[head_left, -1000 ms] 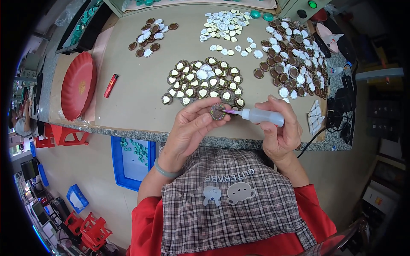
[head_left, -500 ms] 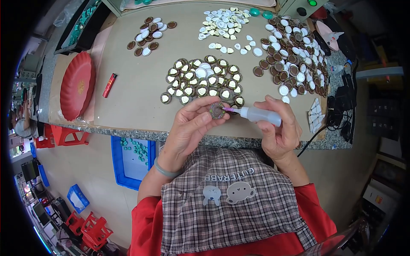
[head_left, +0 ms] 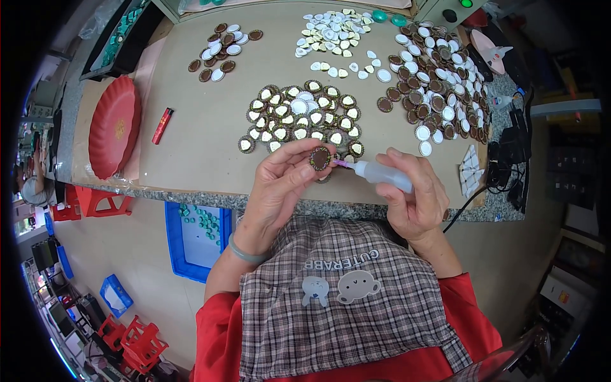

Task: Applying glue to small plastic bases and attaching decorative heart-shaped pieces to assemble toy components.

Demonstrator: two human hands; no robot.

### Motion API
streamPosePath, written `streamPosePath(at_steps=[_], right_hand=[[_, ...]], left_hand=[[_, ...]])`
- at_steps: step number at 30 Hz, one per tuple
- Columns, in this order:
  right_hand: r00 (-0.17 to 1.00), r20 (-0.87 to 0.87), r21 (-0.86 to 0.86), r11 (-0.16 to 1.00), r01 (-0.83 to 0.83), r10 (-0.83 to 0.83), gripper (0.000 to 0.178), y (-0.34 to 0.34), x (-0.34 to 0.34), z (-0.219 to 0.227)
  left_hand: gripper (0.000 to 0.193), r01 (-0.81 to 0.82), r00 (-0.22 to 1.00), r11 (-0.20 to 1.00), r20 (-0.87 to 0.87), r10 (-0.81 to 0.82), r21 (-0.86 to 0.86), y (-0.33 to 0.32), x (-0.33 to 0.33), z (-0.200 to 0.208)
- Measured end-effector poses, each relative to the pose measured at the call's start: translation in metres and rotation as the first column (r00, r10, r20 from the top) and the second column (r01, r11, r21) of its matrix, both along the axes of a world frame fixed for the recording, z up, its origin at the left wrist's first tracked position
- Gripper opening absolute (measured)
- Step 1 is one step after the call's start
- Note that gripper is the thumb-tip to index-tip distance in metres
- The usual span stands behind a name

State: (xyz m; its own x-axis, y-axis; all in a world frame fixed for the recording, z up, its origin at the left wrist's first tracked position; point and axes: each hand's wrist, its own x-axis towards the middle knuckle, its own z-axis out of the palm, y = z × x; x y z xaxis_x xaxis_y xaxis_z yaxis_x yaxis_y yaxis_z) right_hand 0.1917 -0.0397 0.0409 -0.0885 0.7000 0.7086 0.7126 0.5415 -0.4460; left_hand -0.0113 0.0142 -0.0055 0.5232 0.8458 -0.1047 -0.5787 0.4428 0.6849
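Observation:
Between thumb and fingers, my left hand (head_left: 283, 175) pinches a round brown disc with a beaded rim (head_left: 320, 158), its brown face turned up. My right hand (head_left: 417, 194) grips a translucent squeeze bottle (head_left: 385, 175) lying almost level. The bottle's thin pinkish tip (head_left: 344, 163) points left at the disc's right edge; whether it touches I cannot tell. Just beyond both hands lies a cluster of similar discs with shiny pale-gold pieces on them (head_left: 300, 120). A few white discs (head_left: 300, 106) rest on top of that cluster.
Brown and white discs (head_left: 439, 86) are heaped at the right, with a smaller group (head_left: 223, 54) at the far left. Small white and gold pieces (head_left: 328, 35) lie at the back. A red fluted dish (head_left: 114, 127) and a red tube (head_left: 163, 126) are on the left. Below the edge stands a blue bin (head_left: 197, 239).
The disc in my left hand now shows its plain brown face more squarely, and that hand has shifted slightly left. The bottle has also moved slightly left, its tip still near the rim.

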Motion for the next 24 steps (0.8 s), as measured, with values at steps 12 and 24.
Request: streamPosePath(at_steps=[12,24], right_hand=[[0.995,-0.091,-0.104,0.993,-0.054,0.045,0.042,0.0006,-0.0002,0.0030],[0.994,-0.101,-0.027,0.999,-0.046,0.043,0.042,0.0041,-0.0021,-0.0032]], left_hand=[[0.038,0.036,0.999,0.998,0.016,-0.035,-0.046,0.0003,0.0006,-0.0046],[0.038,0.095,0.993,0.992,0.084,-0.087,-0.089,-0.0005,-0.0007,-0.0076]])
